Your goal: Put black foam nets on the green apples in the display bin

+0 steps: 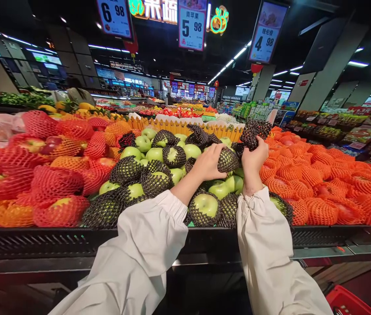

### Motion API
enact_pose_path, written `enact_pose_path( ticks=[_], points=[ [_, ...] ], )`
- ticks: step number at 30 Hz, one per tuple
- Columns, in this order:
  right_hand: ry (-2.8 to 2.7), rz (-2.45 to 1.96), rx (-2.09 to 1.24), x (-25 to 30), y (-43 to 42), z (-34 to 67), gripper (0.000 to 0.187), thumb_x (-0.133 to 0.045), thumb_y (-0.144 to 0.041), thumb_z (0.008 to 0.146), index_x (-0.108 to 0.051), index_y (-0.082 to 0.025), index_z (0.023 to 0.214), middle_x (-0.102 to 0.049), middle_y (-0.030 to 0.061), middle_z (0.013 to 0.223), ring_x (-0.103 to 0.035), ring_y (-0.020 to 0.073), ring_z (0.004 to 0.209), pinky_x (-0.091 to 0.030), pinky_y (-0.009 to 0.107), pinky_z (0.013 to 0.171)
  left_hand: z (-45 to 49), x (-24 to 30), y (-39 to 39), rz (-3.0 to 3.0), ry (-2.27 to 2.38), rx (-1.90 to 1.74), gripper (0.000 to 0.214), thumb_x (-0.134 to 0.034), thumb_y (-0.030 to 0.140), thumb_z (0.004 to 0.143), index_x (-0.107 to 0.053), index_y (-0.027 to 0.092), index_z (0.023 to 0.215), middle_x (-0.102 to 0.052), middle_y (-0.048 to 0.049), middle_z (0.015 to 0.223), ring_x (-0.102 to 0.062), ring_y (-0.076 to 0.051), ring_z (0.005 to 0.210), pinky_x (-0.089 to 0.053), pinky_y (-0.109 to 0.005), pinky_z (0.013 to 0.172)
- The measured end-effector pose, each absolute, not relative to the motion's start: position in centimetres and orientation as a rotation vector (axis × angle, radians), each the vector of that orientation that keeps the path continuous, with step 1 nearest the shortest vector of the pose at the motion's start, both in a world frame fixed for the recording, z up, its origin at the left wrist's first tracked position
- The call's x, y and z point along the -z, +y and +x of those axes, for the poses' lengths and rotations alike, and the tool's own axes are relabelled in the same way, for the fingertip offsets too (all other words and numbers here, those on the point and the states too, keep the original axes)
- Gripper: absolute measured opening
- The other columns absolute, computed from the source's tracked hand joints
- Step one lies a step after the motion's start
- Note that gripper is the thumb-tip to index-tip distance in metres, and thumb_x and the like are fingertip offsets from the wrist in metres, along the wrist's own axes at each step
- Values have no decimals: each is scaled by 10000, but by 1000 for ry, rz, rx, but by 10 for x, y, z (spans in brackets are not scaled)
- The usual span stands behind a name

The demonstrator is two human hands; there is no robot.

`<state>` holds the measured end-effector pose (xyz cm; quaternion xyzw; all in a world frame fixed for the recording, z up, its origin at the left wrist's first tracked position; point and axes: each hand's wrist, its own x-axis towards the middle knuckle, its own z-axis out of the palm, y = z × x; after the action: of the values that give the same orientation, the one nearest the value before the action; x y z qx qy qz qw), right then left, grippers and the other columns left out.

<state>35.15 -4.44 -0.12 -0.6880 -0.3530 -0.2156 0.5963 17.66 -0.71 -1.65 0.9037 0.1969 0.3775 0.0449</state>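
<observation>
My left hand (210,162) is closed around a green apple in a black foam net (227,159), just above the pile. To its right, my right hand (254,158) grips a bunched black foam net (254,132) raised over the heap; whether fruit is inside it I cannot tell. Beneath both hands lie bare green apples (220,190) and more netted ones, such as a netted apple (205,205) near the front edge. Loose black netting (198,134) rests on top of the pile farther back.
Red-netted apples (57,179) are heaped on the left, and orange-netted fruit (319,175) on the right. A black slatted rail (41,243) runs along the front. Price signs (191,26) hang overhead. A red basket (349,302) stands at the lower right. A person (78,94) is at the far left.
</observation>
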Motion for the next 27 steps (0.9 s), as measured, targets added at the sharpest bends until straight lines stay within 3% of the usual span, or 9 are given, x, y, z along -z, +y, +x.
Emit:
enact_pose_path(
  ticks=[4, 13, 18, 23, 25, 27],
  points=[
    [-815, -1501, 581, 5, -42, 357, 569, -530, -91, 726, -626, -102, 1287, -629, 188, 1224, -583, 326, 1191, -423, 508, 1106, 182, 22, -10, 2708, 488, -1013, 852, -816, 401, 669, -356, 185, 1352, -563, -133, 1352, -607, -300, 1193, -541, -408, 972],
    [-908, -1457, 530, 7, -38, 353, 542, -549, -133, 725, -651, -136, 1257, -640, 158, 1174, -613, 308, 1109, -450, 505, 1071, 172, 18, 4, 3024, 1158, -624, 924, -862, 298, 608, -441, 191, 1423, -542, -176, 1371, -583, -392, 1188, -516, -470, 961],
    [-994, -1467, 443, 11, -34, 345, 528, -558, -120, 727, -662, -104, 1244, -664, 182, 1187, -604, 311, 1134, -441, 502, 1083, 175, 19, 0, 3167, 921, -379, 866, -818, 252, 655, -469, 197, 1445, -542, -167, 1378, -561, -372, 1236, -470, -450, 1041],
    [-1015, -1420, 399, 13, -28, 345, 510, -599, -152, 707, -682, -139, 1210, -707, 146, 1180, -637, 293, 1102, -465, 489, 1069, 176, 19, 2, 3085, 910, -212, 932, -799, 269, 674, -405, 250, 1518, -417, -197, 1518, -553, -379, 1312, -442, -434, 1086],
    [-1059, -1389, 370, 12, -26, 345, 501, -621, -183, 706, -689, -138, 1200, -728, 137, 1165, -657, 287, 1071, -488, 475, 1047, 178, 21, 5, 3050, 931, -194, 945, -757, 285, 708, -334, 252, 1552, -448, -187, 1512, -571, -365, 1301, -460, -436, 1068],
    [-1102, -1379, 324, 12, -25, 344, 501, -641, -218, 709, -692, -139, 1200, -743, 131, 1148, -680, 277, 994, -513, 469, 1014, 181, 23, 7, 3010, 939, -209, 884, -698, 279, 749, -318, 171, 1539, -528, -199, 1452, -603, -347, 1263, -485, -424, 1038]
  ],
)
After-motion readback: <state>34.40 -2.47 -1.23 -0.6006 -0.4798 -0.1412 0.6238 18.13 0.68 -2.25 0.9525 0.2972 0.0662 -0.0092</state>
